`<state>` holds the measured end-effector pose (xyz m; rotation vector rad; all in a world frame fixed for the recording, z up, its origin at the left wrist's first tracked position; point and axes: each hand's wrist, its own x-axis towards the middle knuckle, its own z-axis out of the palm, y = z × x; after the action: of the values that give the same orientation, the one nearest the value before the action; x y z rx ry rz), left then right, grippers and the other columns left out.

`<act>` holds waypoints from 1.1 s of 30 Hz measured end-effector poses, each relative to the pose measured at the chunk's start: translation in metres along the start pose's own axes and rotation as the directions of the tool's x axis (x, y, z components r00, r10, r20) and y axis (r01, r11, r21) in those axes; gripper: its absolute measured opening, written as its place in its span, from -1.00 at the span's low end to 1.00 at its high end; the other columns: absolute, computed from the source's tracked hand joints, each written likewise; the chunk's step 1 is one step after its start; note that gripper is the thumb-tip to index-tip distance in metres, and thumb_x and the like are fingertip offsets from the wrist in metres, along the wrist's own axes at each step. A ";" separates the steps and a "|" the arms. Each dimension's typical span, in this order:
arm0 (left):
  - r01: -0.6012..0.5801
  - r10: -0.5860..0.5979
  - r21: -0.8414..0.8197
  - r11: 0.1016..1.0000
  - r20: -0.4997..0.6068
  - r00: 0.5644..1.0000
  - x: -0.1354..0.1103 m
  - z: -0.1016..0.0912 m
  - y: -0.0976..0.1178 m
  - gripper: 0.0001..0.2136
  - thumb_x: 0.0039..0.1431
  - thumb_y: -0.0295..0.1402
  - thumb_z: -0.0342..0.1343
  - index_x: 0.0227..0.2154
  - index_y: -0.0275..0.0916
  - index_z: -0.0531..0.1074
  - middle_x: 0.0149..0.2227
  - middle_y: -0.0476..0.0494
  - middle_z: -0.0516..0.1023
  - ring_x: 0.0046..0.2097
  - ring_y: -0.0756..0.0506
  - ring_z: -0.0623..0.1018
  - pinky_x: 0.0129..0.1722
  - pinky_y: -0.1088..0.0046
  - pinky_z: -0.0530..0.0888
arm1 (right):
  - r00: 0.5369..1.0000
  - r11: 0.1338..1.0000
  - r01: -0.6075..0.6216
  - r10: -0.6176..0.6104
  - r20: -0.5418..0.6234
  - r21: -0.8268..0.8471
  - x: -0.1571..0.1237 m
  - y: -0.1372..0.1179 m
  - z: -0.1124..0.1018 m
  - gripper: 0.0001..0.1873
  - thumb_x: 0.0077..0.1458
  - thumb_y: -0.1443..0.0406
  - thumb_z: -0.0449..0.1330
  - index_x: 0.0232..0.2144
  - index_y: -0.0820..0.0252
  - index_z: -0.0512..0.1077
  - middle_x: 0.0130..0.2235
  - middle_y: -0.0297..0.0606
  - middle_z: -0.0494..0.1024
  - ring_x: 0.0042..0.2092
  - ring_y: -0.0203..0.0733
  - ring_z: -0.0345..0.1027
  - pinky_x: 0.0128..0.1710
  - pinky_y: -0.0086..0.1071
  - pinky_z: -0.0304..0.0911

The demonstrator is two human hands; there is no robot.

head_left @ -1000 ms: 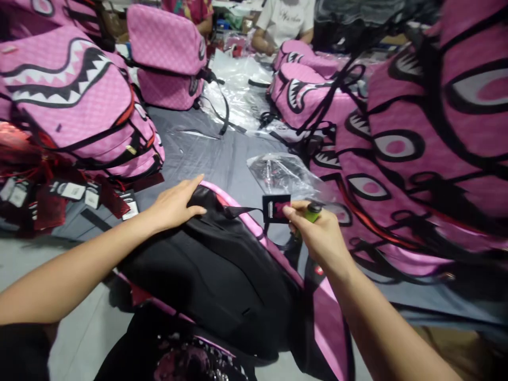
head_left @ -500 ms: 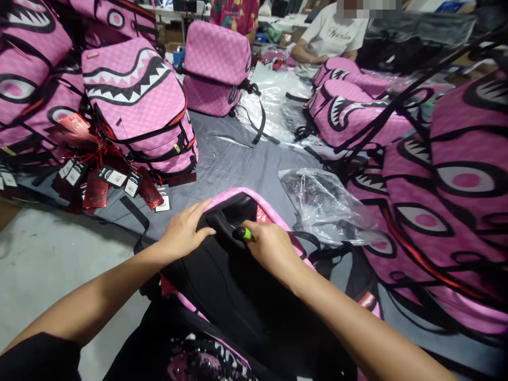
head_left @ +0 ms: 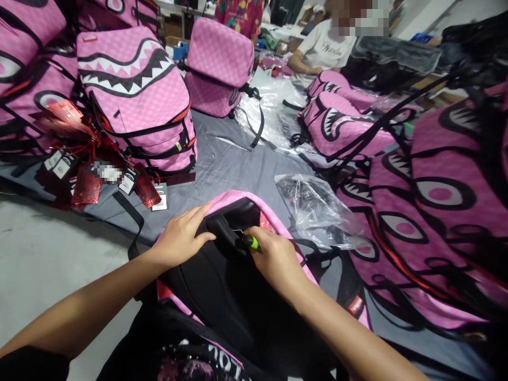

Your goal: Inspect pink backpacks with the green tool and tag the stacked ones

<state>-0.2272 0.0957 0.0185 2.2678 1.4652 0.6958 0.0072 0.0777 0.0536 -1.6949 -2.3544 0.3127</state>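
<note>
While the left hand (head_left: 180, 238) lies across the edge of an open pink backpack with black lining (head_left: 238, 196), the right hand (head_left: 273, 259) reaches into its mouth, as the head view shows. The left fingers stretch along the pink rim and the thumb sits apart, over the black inside; whether they pinch the cloth, I cannot tell. The placing probably steadies the edge and keeps the mouth spread for the other hand. The right hand is closed around a green-and-black-handled tool (head_left: 253, 242) — its thin metal shaft points toward a thick black fold (head_left: 224, 232) inside the opening. That grip, close to the shaft, likely gives fine control; whether the tip touches the fold is too small to tell.

The backpack sits at the near edge of the grey-covered table (head_left: 226, 164), its mouth turned toward the wearer, presumably for easy reach. Just beyond its right side lies a clear plastic bag (head_left: 313, 211). To the left, a shark-mouth backpack (head_left: 135, 90) stands behind a bunch of red and black hang tags (head_left: 85, 185), seemingly gathered within reach. More pink backpacks with printed eyes (head_left: 440, 193) crowd the right — and across the table sits a person in a white shirt (head_left: 327, 50).
</note>
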 end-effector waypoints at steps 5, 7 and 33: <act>0.002 -0.002 0.009 1.000 0.012 1.000 -0.003 0.001 -0.001 -0.41 0.24 -0.18 0.11 0.29 -0.12 0.10 0.20 -0.16 0.40 0.17 -0.16 0.46 0.10 0.25 0.46 | 0.982 0.988 0.137 -0.127 -0.138 0.067 -0.012 0.007 0.005 -0.55 -0.09 0.60 0.07 -0.20 0.13 0.47 -0.31 -0.32 0.61 -0.35 -0.24 0.49 -0.42 -0.48 0.22; 0.003 -0.003 0.013 1.000 0.017 1.000 -0.003 0.002 -0.002 -0.40 0.24 -0.18 0.11 0.29 -0.13 0.10 0.21 -0.16 0.39 0.18 -0.16 0.44 0.12 0.24 0.44 | 0.976 0.985 0.162 -0.150 -0.156 0.064 -0.012 0.007 0.006 -0.57 -0.07 0.59 0.07 -0.20 0.14 0.47 -0.30 -0.31 0.61 -0.35 -0.24 0.49 -0.44 -0.48 0.22; -0.146 0.131 -0.426 0.893 -0.066 0.989 0.003 0.009 0.068 -0.89 0.24 -0.37 0.09 -0.37 -0.22 0.49 -0.51 0.07 0.54 -0.48 0.09 0.51 -0.48 0.64 0.40 | 0.294 0.082 -0.490 0.953 0.076 0.868 -0.059 0.154 -0.033 -0.82 0.06 0.29 0.30 -0.39 0.23 0.35 -0.54 -0.45 0.33 -0.58 -0.39 0.23 -0.66 -0.53 0.15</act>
<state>-0.1707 0.0707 0.0482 2.0298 1.0382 0.9975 0.1737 0.0711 0.0354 -1.9472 -0.4076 0.7663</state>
